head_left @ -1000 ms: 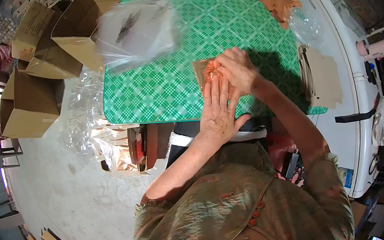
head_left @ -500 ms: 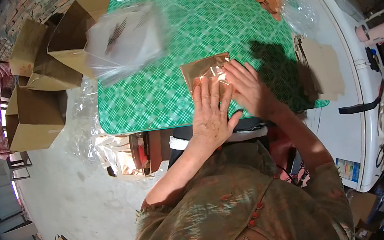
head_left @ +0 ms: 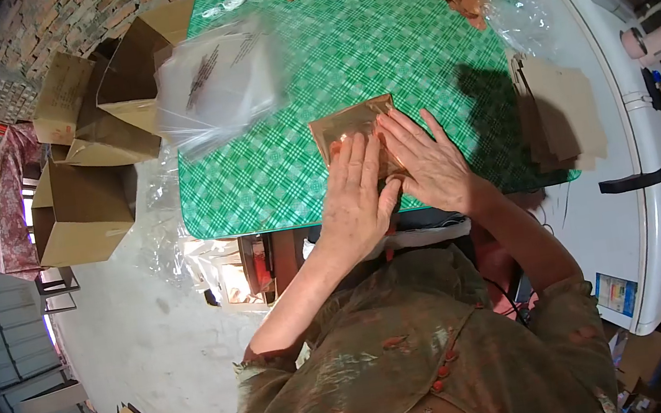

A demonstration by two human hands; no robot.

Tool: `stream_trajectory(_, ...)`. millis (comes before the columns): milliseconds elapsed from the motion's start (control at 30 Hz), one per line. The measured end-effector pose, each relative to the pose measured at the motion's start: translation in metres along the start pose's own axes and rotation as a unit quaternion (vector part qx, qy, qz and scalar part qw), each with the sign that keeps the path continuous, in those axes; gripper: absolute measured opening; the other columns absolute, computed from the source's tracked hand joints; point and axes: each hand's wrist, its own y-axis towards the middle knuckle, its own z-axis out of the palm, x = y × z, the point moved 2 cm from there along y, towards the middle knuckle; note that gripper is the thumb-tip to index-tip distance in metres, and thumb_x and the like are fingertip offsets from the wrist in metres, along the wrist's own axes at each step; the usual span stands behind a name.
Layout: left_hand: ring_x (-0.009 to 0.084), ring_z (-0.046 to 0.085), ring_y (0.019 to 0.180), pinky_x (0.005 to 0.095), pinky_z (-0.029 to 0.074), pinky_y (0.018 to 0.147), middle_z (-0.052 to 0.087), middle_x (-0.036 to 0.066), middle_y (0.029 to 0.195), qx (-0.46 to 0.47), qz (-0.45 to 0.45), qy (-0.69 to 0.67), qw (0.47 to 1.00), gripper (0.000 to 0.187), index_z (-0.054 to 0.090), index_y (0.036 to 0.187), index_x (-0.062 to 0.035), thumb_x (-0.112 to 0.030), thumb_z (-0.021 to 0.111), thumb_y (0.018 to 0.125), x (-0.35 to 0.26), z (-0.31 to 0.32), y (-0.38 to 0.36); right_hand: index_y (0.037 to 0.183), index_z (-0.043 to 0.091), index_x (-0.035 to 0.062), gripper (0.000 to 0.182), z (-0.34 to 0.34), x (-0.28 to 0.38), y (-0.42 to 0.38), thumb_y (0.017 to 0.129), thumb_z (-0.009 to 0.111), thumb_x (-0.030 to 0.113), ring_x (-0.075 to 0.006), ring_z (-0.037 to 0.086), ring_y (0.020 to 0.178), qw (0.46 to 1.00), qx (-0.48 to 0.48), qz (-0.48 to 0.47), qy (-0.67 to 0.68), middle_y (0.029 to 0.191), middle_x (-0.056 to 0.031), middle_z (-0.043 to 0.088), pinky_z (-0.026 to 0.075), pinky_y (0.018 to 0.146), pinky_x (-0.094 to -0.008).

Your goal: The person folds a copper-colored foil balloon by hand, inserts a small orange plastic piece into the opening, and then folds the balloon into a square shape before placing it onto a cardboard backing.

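Copper-coloured foil packet (head_left: 349,126): lies flat at the near edge of the green checked desk (head_left: 399,36). Left hand (head_left: 355,199) and right hand (head_left: 426,163) both spread flat, pressing it. Flattening apparently under way; clear plastic bags (head_left: 215,75) and cardboard boxes (head_left: 82,212) wait unused.

Both flat hands, left hand (head_left: 356,198) and right hand (head_left: 429,166), hide the near half of the copper sheet (head_left: 348,124). Clear bags (head_left: 215,79) at the desk's far left corner are blurred, their print unreadable.
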Motion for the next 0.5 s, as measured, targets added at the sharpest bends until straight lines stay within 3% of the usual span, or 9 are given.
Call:
stream_trajectory(133, 0.0451, 0.038, 0.149, 0.0559, 0.029, 0.125, 0.042, 0.028, 0.159, -0.003, 0.061, 0.065, 0.996, 0.075, 0.041, 0.156, 0.0057, -0.033, 0.067, 0.098, 0.0, -0.014, 0.024, 0.163, 0.034, 0.0023, 0.077, 0.002, 0.001, 0.001, 0.101, 0.058, 0.041, -0.0271, 0.018, 0.163, 1.0, -0.015, -0.002, 0.02, 0.173, -0.0112, 0.028, 0.008, 0.132, -0.0547)
stream_trajectory(267, 0.0392, 0.033, 0.155, 0.0517, 0.023, 0.129, 0.039, 0.023, 0.165, 0.011, 0.048, 0.105, 0.993, 0.068, 0.039, 0.16, 0.0025, -0.035, 0.057, 0.105, 0.029, 0.008, 0.035, 0.165, 0.031, 0.0055, 0.076, -0.002, 0.002, 0.002, 0.104, 0.054, 0.044, -0.0268, 0.017, 0.163, 0.999, -0.013, -0.005, 0.046, 0.174, -0.0106, 0.026, 0.007, 0.132, -0.0545)
stream_trajectory(500, 0.0392, 0.032, 0.156, 0.0515, 0.022, 0.129, 0.038, 0.024, 0.166, 0.032, 0.051, 0.137, 0.989, 0.066, 0.039, 0.159, 0.0029, -0.034, 0.052, 0.107, 0.04, 0.017, 0.033, 0.165, 0.03, 0.0032, 0.074, -0.003, 0.0, 0.0, 0.106, 0.051, 0.042, -0.0269, 0.018, 0.163, 0.998, -0.016, -0.001, 0.058, 0.174, -0.0117, 0.026, 0.007, 0.131, -0.0569)
